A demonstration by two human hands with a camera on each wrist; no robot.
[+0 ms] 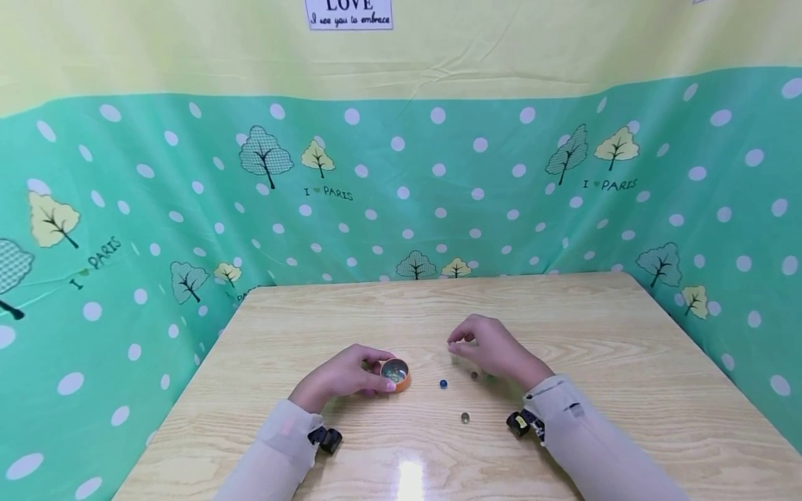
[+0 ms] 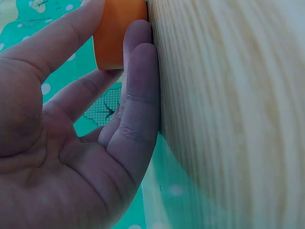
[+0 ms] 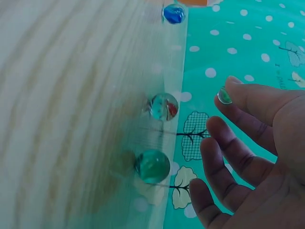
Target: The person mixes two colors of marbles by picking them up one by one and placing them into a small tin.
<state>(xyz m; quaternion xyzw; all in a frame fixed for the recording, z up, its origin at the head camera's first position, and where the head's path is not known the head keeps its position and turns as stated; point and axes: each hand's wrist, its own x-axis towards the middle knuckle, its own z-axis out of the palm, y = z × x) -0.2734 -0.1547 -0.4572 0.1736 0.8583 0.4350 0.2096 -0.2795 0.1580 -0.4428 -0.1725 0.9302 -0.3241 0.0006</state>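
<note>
My left hand (image 1: 354, 372) grips a small orange cup (image 1: 402, 384) from its left side, thumb on the near rim and fingers behind. Inside the cup lie some shiny glass pieces that look like marbles. In the left wrist view the orange cup (image 2: 119, 36) stands on the wood between thumb and fingers. Raised above the table, my right hand (image 1: 491, 348) pinches a clear greenish marble (image 3: 224, 96) between thumb and index fingertip. The other fingers of the right hand (image 3: 252, 148) are loosely bent. A blue marble (image 1: 443, 383) lies between the cup and the right hand.
On the wooden table (image 1: 401, 313) a dark reddish marble (image 1: 473, 375) lies below the right hand. Nearer the front is a clear marble (image 1: 465, 417). The right wrist view also shows a green marble (image 3: 152, 166). A polka-dot cloth (image 1: 438, 188) hangs behind and at both sides.
</note>
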